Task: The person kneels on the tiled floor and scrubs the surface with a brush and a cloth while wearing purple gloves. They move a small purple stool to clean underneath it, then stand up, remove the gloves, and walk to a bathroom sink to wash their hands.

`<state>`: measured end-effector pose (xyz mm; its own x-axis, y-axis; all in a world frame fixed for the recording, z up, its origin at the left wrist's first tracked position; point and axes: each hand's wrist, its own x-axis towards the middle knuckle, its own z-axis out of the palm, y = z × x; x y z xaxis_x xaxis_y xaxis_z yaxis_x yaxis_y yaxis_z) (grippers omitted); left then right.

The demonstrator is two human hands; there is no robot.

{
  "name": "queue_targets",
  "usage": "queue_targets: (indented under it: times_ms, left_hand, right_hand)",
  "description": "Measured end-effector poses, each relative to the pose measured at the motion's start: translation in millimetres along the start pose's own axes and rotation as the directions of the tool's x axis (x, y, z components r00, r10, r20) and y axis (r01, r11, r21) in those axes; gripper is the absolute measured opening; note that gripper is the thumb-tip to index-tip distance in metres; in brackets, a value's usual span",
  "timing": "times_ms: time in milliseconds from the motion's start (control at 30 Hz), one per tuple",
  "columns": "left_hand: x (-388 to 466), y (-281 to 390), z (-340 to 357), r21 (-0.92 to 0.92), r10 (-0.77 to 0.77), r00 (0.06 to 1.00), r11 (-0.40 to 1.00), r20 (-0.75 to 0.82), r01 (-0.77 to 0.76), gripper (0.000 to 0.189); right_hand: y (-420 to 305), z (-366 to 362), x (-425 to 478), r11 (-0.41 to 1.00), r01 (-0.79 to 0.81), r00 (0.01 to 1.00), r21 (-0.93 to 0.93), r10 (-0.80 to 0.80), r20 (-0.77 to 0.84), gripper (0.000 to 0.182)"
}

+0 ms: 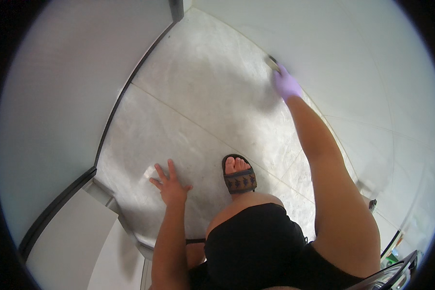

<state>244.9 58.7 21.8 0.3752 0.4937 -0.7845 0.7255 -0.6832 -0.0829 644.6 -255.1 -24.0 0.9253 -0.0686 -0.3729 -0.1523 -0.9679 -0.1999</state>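
Note:
My right hand (288, 84), in a thin purple glove, reaches far out to the foot of the tiled wall. It grips a small brush-like tool (272, 63), somewhat blurred, whose dark end lies at the seam between wall and floor. My left hand (173, 188) is bare, with its fingers spread over the grey marbled floor tiles (195, 83), holding nothing. Whether its palm touches the floor cannot be told. Between the two arms, my foot in a dark slide sandal (240, 178) rests on the floor.
A frosted panel (72, 83) with a black bottom frame (110, 119) borders the floor on the left. White tiled wall (348, 69) rises on the right. A white cabinet-like panel (72, 232) stands at lower left. At lower right is a dark-rimmed object (395, 270), partly cut off.

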Motion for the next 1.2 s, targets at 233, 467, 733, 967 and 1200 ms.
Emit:
queue_targets:
  times_ms: [233,467,733,967,1200]
  left_hand:
    - [1.3,1.8,0.8,0.021,0.028,0.999,0.999,-0.018,-0.028,0.134]
    - [0.4,0.4,2.2,-0.024,0.021,0.999,0.999,-0.032,-0.022,0.14]
    - [0.4,2.7,10.0,0.042,0.034,0.997,0.999,-0.069,-0.031,0.134]
    - [5.1,-0.4,14.3,0.054,0.037,0.996,0.998,-0.085,-0.033,0.137]
    - [3.1,18.3,-4.1,0.09,0.02,0.995,0.996,-0.101,-0.011,0.131]
  right_hand:
    - [111.3,-10.9,-29.6,0.971,-0.076,0.996,-0.228,0.084,0.027,0.057]
    - [-88.2,-1.9,28.5,0.99,0.122,0.992,-0.074,-0.122,0.013,0.051]
    - [-153.2,9.6,67.2,0.988,0.151,0.989,0.022,-0.151,0.001,0.04]
    - [65.2,-5.6,-22.4,0.996,-0.062,0.998,-0.062,0.061,-0.018,0.056]
    - [227.4,-18.6,-62.6,0.99,-0.024,0.997,-0.138,0.033,0.066,0.058]
